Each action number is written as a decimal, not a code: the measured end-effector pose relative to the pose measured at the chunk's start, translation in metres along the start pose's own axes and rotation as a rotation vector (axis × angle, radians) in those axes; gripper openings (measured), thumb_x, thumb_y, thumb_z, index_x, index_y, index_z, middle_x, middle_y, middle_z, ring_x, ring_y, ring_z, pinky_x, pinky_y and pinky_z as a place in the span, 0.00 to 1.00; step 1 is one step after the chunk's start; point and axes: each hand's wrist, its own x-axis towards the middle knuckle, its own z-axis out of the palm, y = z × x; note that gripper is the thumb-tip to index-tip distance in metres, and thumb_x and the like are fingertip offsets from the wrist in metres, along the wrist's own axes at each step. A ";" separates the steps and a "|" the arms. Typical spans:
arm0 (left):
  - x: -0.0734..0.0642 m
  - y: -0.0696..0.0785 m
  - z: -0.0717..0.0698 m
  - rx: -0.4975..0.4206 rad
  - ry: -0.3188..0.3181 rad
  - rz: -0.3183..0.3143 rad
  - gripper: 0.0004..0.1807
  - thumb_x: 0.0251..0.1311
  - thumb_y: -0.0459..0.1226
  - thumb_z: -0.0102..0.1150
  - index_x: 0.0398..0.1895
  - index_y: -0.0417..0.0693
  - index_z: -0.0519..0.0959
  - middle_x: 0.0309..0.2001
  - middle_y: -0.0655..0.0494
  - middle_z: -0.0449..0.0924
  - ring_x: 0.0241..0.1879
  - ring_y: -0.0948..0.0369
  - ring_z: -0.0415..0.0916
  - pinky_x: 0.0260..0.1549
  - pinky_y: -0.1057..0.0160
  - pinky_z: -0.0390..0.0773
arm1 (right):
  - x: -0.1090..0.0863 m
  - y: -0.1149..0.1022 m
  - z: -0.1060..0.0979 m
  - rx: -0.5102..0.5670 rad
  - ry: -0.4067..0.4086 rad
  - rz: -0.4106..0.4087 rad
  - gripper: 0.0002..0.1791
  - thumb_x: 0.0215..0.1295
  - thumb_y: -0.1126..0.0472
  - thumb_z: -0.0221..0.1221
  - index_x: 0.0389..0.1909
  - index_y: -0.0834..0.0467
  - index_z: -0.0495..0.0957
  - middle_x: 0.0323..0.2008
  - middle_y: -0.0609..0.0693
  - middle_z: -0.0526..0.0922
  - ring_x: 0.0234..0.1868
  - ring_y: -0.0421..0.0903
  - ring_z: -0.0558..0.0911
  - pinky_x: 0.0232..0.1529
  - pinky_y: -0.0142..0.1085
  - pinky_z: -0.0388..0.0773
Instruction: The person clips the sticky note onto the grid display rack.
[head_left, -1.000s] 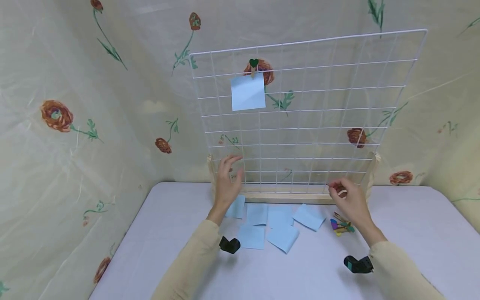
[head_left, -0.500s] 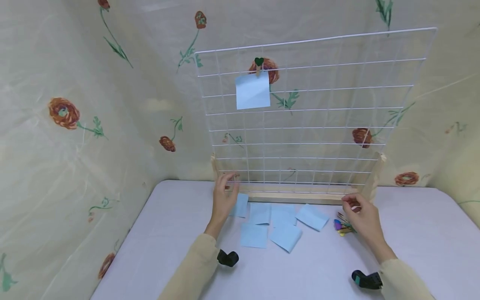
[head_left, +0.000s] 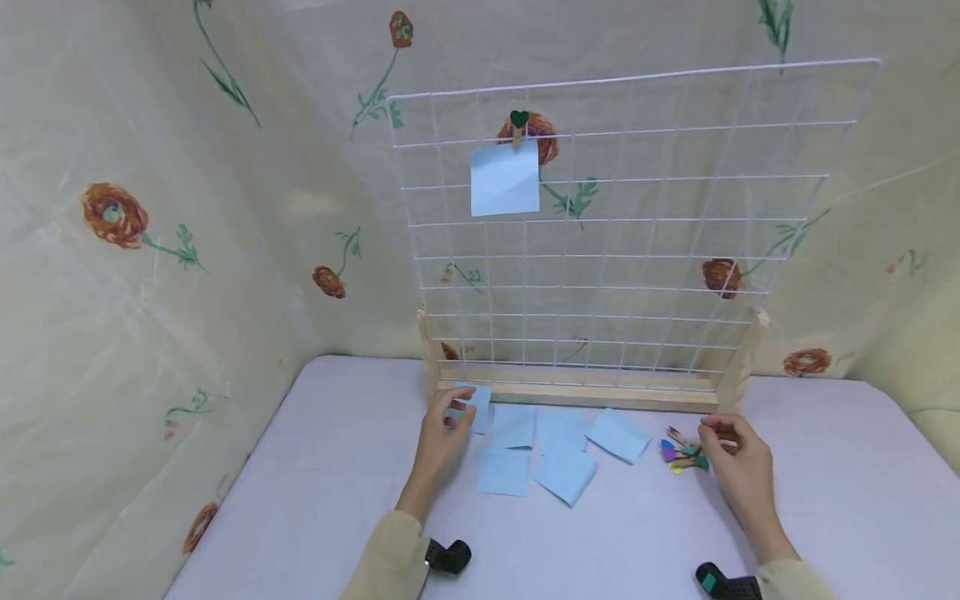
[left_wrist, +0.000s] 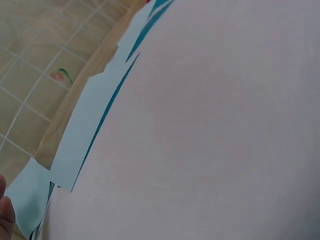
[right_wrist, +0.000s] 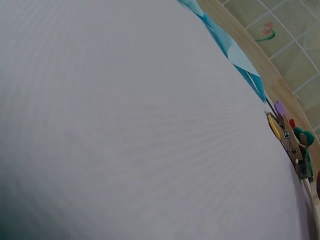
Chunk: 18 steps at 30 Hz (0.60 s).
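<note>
My left hand (head_left: 441, 437) hovers low over the leftmost blue paper note (head_left: 480, 408), fingers loosely bent and thumb apart from them. In the left wrist view its fingertips (left_wrist: 6, 216) show beside that note (left_wrist: 30, 195). Just right of a small pile of clothespins (head_left: 682, 454) is my right hand (head_left: 738, 462), its fingers loosely curled with nothing visible in them. The clothespins (right_wrist: 292, 142) carry coloured hearts, purple, yellow, green and red. Another blue note (head_left: 504, 179) hangs on the white wire grid (head_left: 637, 221), under a clothespin with a green heart (head_left: 519, 121).
Several more blue notes (head_left: 564, 477) lie on the white table (head_left: 600, 550) in two rough rows. Behind them a wooden base (head_left: 585, 394) with two side posts holds up the grid. Flower-printed cloth (head_left: 247, 275) forms the backdrop.
Both hands have come down and back from the grid's lower part toward the table. The left stops by the leftmost note, the right beside the clothespins. The hanging note stays put.
</note>
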 end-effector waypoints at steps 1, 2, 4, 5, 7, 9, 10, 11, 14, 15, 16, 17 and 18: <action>-0.003 -0.002 0.001 -0.005 -0.007 -0.017 0.15 0.62 0.35 0.57 0.51 0.52 0.77 0.48 0.55 0.77 0.45 0.60 0.73 0.38 0.69 0.73 | -0.002 0.002 0.000 -0.004 0.003 0.016 0.10 0.63 0.61 0.59 0.41 0.62 0.78 0.29 0.29 0.74 0.34 0.25 0.72 0.33 0.15 0.68; -0.007 -0.003 0.001 -0.012 -0.010 -0.038 0.14 0.62 0.36 0.57 0.51 0.53 0.77 0.48 0.55 0.77 0.45 0.61 0.73 0.38 0.69 0.72 | -0.004 0.003 0.000 -0.004 0.005 0.030 0.10 0.63 0.61 0.59 0.41 0.62 0.78 0.29 0.29 0.74 0.34 0.25 0.72 0.34 0.15 0.68; -0.011 -0.006 0.002 -0.029 -0.004 -0.061 0.13 0.62 0.37 0.58 0.50 0.54 0.78 0.48 0.56 0.78 0.44 0.61 0.73 0.39 0.69 0.72 | -0.007 0.004 0.000 0.000 0.009 0.049 0.10 0.63 0.60 0.59 0.42 0.62 0.78 0.30 0.30 0.74 0.34 0.26 0.73 0.34 0.14 0.68; -0.013 -0.006 0.003 -0.036 0.002 -0.065 0.13 0.62 0.37 0.58 0.50 0.53 0.78 0.48 0.55 0.78 0.44 0.60 0.73 0.38 0.69 0.72 | -0.008 0.004 0.001 0.006 0.012 0.059 0.10 0.63 0.60 0.59 0.42 0.61 0.78 0.30 0.31 0.74 0.34 0.26 0.73 0.35 0.15 0.69; -0.017 -0.008 0.004 -0.037 0.010 -0.065 0.12 0.61 0.37 0.59 0.48 0.53 0.79 0.47 0.54 0.78 0.44 0.58 0.73 0.37 0.70 0.70 | -0.010 0.003 0.001 0.013 0.019 0.078 0.10 0.63 0.60 0.59 0.42 0.61 0.78 0.31 0.32 0.75 0.35 0.27 0.74 0.36 0.15 0.69; -0.020 -0.010 0.004 -0.031 0.011 -0.057 0.12 0.61 0.36 0.59 0.47 0.52 0.79 0.46 0.53 0.79 0.43 0.57 0.73 0.34 0.71 0.69 | -0.012 0.002 0.001 0.019 0.022 0.098 0.10 0.63 0.60 0.58 0.42 0.61 0.78 0.31 0.32 0.75 0.34 0.27 0.74 0.35 0.15 0.69; -0.021 -0.011 0.004 -0.025 0.009 -0.052 0.11 0.60 0.36 0.59 0.47 0.52 0.80 0.46 0.53 0.79 0.42 0.57 0.74 0.33 0.72 0.68 | -0.013 0.002 0.000 0.020 0.027 0.108 0.10 0.63 0.61 0.59 0.42 0.61 0.78 0.30 0.32 0.75 0.34 0.27 0.74 0.35 0.15 0.69; -0.023 -0.011 0.005 -0.015 0.003 -0.048 0.11 0.61 0.36 0.59 0.46 0.52 0.80 0.45 0.53 0.79 0.41 0.58 0.74 0.32 0.73 0.68 | -0.015 0.002 0.000 0.018 0.032 0.119 0.10 0.64 0.61 0.58 0.42 0.61 0.78 0.31 0.32 0.74 0.35 0.27 0.74 0.35 0.15 0.69; -0.026 -0.011 0.005 0.009 -0.014 -0.024 0.09 0.61 0.36 0.58 0.45 0.54 0.80 0.43 0.55 0.79 0.39 0.61 0.74 0.30 0.73 0.68 | -0.017 0.001 -0.004 0.016 0.039 0.128 0.10 0.64 0.60 0.58 0.43 0.61 0.77 0.31 0.30 0.74 0.35 0.27 0.73 0.36 0.15 0.68; -0.027 -0.011 0.005 0.017 -0.017 -0.015 0.09 0.61 0.36 0.58 0.44 0.54 0.80 0.43 0.56 0.79 0.38 0.62 0.74 0.30 0.73 0.68 | -0.018 0.001 -0.005 0.017 0.040 0.125 0.10 0.64 0.60 0.58 0.43 0.61 0.77 0.31 0.30 0.74 0.36 0.27 0.73 0.36 0.15 0.68; -0.028 -0.011 0.005 0.026 -0.019 -0.003 0.09 0.61 0.36 0.58 0.44 0.54 0.80 0.42 0.57 0.79 0.38 0.63 0.74 0.29 0.73 0.69 | -0.019 0.001 -0.006 0.006 0.034 0.123 0.10 0.65 0.60 0.58 0.43 0.61 0.77 0.32 0.30 0.74 0.36 0.27 0.73 0.37 0.15 0.68; -0.029 -0.011 0.005 0.038 -0.021 0.006 0.09 0.61 0.36 0.58 0.44 0.54 0.80 0.42 0.57 0.79 0.37 0.63 0.74 0.29 0.73 0.69 | -0.020 0.001 -0.006 -0.005 0.026 0.123 0.10 0.65 0.60 0.57 0.43 0.61 0.77 0.32 0.30 0.74 0.37 0.27 0.73 0.37 0.15 0.68; -0.031 -0.011 0.004 0.051 -0.022 0.019 0.09 0.61 0.36 0.58 0.43 0.54 0.80 0.41 0.57 0.79 0.37 0.64 0.74 0.28 0.73 0.69 | -0.021 0.001 -0.007 -0.013 0.019 0.123 0.10 0.65 0.59 0.57 0.43 0.60 0.77 0.32 0.31 0.74 0.37 0.27 0.73 0.37 0.15 0.68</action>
